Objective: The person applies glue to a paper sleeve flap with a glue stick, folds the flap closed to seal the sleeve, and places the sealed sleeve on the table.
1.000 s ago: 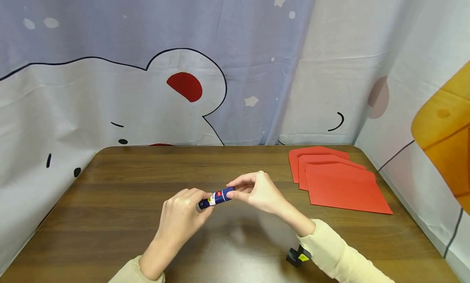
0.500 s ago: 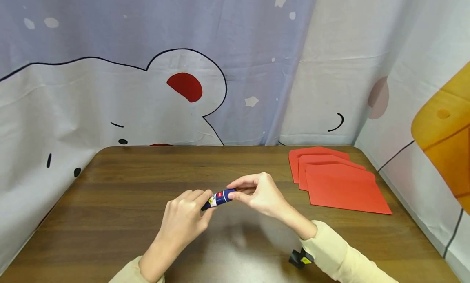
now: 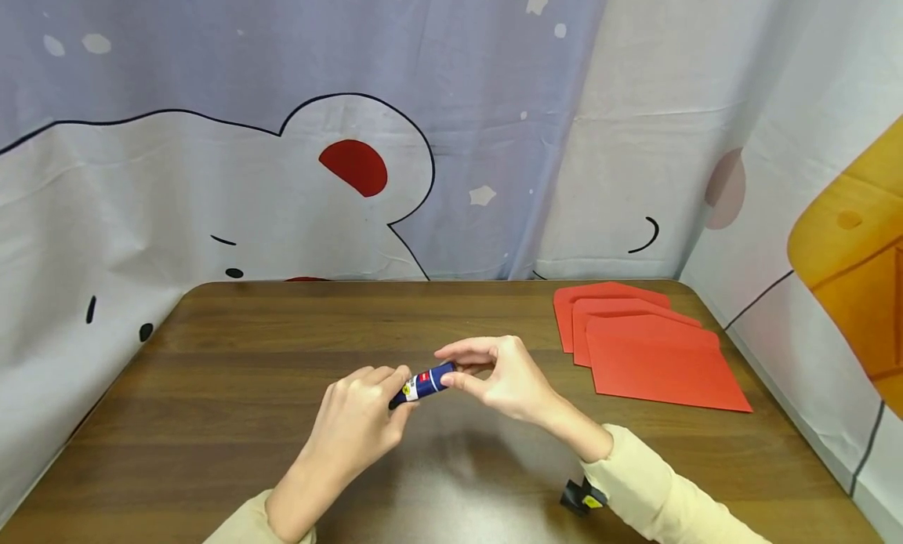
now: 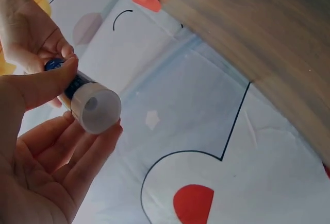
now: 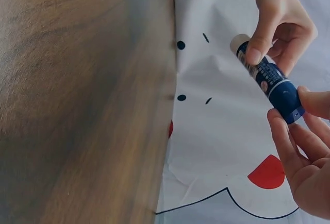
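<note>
Between the two hands, above the middle of the table, is a blue glue stick (image 3: 428,381) with a red, white and yellow label. My left hand (image 3: 361,411) grips its lower end, thumb on one side and fingers on the other. In the left wrist view the glue stick's white, hollow base (image 4: 101,112) faces the camera. My right hand (image 3: 511,379) pinches the blue cap (image 5: 284,100) at the other end between thumb and fingers. The cap is on the tube, and the stick is tilted, its cap end higher in the head view.
Several red envelopes (image 3: 666,364) lie fanned and overlapping at the back right of the wooden table (image 3: 282,324). A small black device with a yellow mark (image 3: 584,497) is at the right sleeve. A printed curtain (image 3: 480,121) hangs behind the table.
Both hands and the glue stick have shifted slightly to the right. The left fingers now cover more of the stick's lower end.
</note>
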